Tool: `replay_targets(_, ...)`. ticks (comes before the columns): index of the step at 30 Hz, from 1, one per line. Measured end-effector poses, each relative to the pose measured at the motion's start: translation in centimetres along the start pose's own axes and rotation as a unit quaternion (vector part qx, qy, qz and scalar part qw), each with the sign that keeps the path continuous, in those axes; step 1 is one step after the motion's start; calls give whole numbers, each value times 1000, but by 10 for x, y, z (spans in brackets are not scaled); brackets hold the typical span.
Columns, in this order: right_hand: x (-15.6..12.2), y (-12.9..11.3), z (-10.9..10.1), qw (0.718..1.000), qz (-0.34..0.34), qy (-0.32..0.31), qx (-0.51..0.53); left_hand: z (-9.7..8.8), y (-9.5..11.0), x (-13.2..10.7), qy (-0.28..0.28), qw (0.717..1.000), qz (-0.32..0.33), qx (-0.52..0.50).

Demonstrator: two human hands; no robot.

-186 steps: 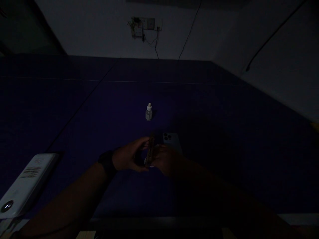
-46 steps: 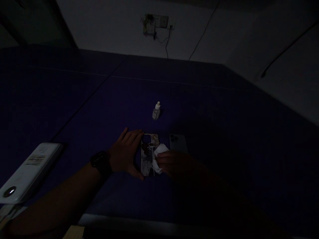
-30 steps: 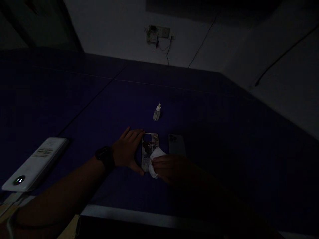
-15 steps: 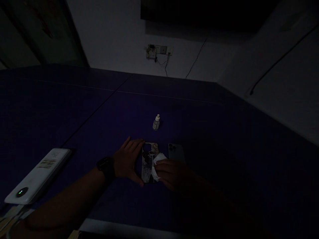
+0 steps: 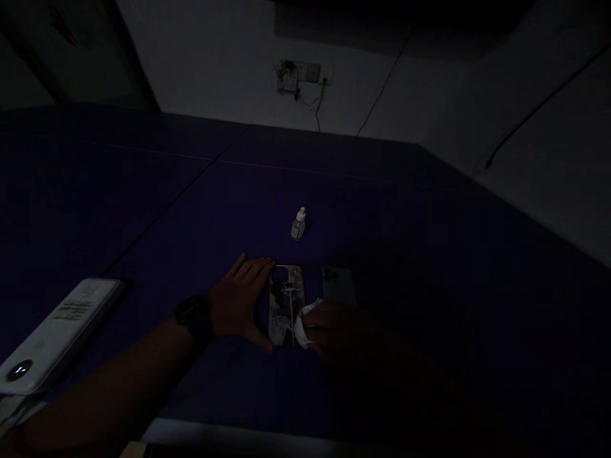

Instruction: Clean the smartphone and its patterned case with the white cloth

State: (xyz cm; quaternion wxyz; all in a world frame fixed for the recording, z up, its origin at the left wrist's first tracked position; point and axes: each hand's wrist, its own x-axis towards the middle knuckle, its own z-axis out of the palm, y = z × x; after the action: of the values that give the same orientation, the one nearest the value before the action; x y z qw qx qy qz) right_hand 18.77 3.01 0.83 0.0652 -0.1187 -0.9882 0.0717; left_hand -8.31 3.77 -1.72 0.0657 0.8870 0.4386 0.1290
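Note:
A patterned phone case (image 5: pixel 281 312) with a camera cutout lies back-up on the dark blue table. My left hand (image 5: pixel 241 302), wearing a black watch (image 5: pixel 193 313), spans its left edge. The fingertips touch its upper left corner and the thumb its lower left corner, steadying it. My right hand (image 5: pixel 334 324) pinches a crumpled white tissue (image 5: pixel 304 324) at the case's lower right edge. A grey-blue phone (image 5: pixel 338 285) lies to the right, its lower part hidden behind my right hand. Beyond them stands a small clear dropper bottle (image 5: pixel 298 226) with a white top.
A white power bank (image 5: pixel 62 331) with a lit display lies at the left, cables by its near end. The table's pale front edge (image 5: pixel 200 431) runs below my arms. Wall sockets (image 5: pixel 300 73) with wires are at the back. The room is very dark.
The tissue in my right hand has moved right, off the middle of the case to its edge. My left hand stays at the case. The whole view has shifted slightly.

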Motion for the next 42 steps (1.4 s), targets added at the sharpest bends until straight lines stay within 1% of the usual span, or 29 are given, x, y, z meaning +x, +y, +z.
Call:
replay_targets(2, 4, -3, -1, 1000, -20, -14, -5, 0, 0, 0, 2, 1000, 2, -3)
replay_targets(4, 8, -5, 1, 999, -33, -4, -7, -1, 0, 0, -2, 1000, 3, -5)
replay_targets(7, 9, -4, 4, 1000, -9, 29, -1, -1, 0, 0, -3, 1000, 2, -7)
replay_targets(10, 6, -2, 0, 1000, 19, 6, 0, -2, 1, 0, -1, 1000, 2, -9)
replay_targets(11, 6, -2, -1, 1000, 15, -4, 2, -2, 1, 0, -1, 1000, 2, -9)
replay_targets(13, 7, -4, -3, 1000, -20, -9, 7, -3, 2, 0, -4, 1000, 2, -6)
replay_targets(15, 10, -5, -2, 998, -52, 16, 8, -4, 2, 1, -8, 1000, 1, -4)
replay_targets(16, 11, -4, -1, 998, -56, 39, 7, -4, 3, 1, -10, 1000, 0, -3)
replay_targets(21, 2, 11, 4, 987, -6, 160, 19, -4, 3, 1, -11, 1000, -2, -2)
replay_targets(23, -3, 15, 5, 983, 9, 181, 23, -4, 2, 1, -11, 1000, 0, -4)
replay_targets(24, -4, 17, 5, 984, 18, 174, 22, -4, 2, 1, -12, 1000, 0, -5)
replay_targets(27, -2, 17, 7, 993, 42, 106, 9, -3, 1, 1, -14, 1000, 2, -4)
replay_targets(29, 1, 17, 8, 995, 56, 88, -5, -2, 1, 1, -12, 1000, 2, -2)
replay_targets(32, 5, 15, 7, 995, 55, 84, -19, 0, 0, 0, -2, 1000, 6, -1)
replay_targets(35, 10, 11, 7, 996, 4, 84, -17, 1, -1, 0, -1, 1000, 10, 1)
replay_targets(37, 14, 9, 10, 995, -4, 102, -11, 0, -1, 0, -2, 1000, 11, 2)
replay_targets(38, 14, 9, 11, 993, 5, 114, -10, 0, -1, 0, -2, 1000, 11, 2)
replay_targets(40, 13, 12, 13, 990, 45, 130, -14, -1, 0, 0, -4, 1000, 8, 3)
replay_targets(42, 9, 16, 12, 990, 79, 117, -24, -1, 1, 0, -8, 1000, 5, 5)
